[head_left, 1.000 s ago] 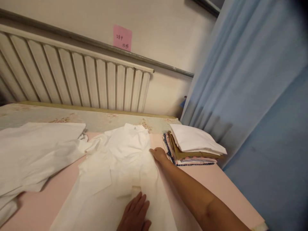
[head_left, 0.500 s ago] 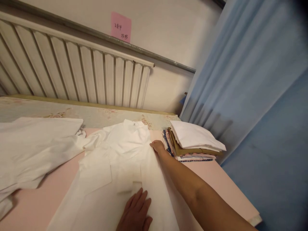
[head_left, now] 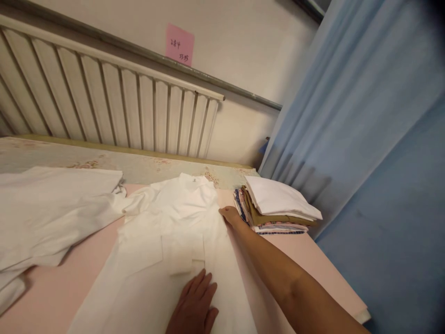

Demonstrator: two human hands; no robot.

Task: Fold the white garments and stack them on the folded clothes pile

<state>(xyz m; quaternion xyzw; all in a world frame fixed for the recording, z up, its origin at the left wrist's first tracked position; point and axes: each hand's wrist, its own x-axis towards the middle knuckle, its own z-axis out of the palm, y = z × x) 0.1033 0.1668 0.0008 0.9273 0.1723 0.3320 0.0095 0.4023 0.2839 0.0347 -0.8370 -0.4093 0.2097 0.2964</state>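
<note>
A white shirt (head_left: 181, 213) with a collar lies spread out in front of me, its collar at the far end and some wrinkles below it. My left hand (head_left: 194, 301) rests flat on the lower part of the shirt, fingers stretched out, just below a pocket-like panel. At the shirt's right edge, near the shoulder, my right hand (head_left: 230, 216) pinches the fabric. Its fingertips are partly hidden. Under the shirt is a pink cloth (head_left: 86, 260) covering the bed or table.
Another white garment (head_left: 55, 208) lies loosely on the left. A folded stack of clothes (head_left: 281, 204), white on top, sits right of my right hand. Behind are a radiator (head_left: 139, 111) and a wall with a pink note (head_left: 180, 45). A blue curtain (head_left: 347, 116) hangs on the right.
The camera view has shifted slightly. My right hand keeps its pinch at the shirt's edge, and my left hand stays flat in nearly the same place.
</note>
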